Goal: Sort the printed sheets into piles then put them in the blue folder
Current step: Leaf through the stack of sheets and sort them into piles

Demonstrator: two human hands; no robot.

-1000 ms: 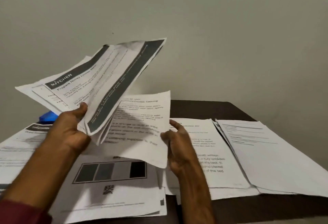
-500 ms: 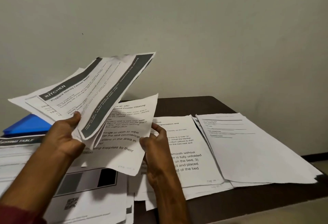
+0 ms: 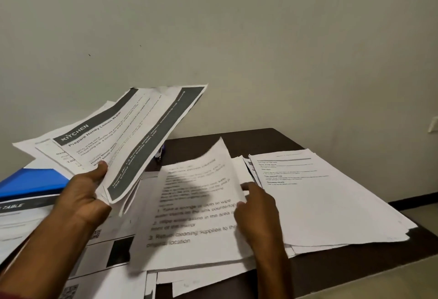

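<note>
Your left hand (image 3: pixel 80 194) clamps a fanned sheaf of sheets (image 3: pixel 123 132), KITCHEN page uppermost; your right hand (image 3: pixel 257 211) pinches the edge of a single sheet (image 3: pixel 196 204) over the middle pile (image 3: pixel 201 275). The blue folder (image 3: pixel 30 182) lies left, half buried under papers (image 3: pixel 16 218) on the surface (image 3: pixel 331 268)

head view looks forward-down — close over table (image 3: pixel 331 272) (single view).

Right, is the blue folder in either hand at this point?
No, the blue folder lies at the far left, while the left hand grips a stack of sheets and the right hand holds a single sheet.
</note>
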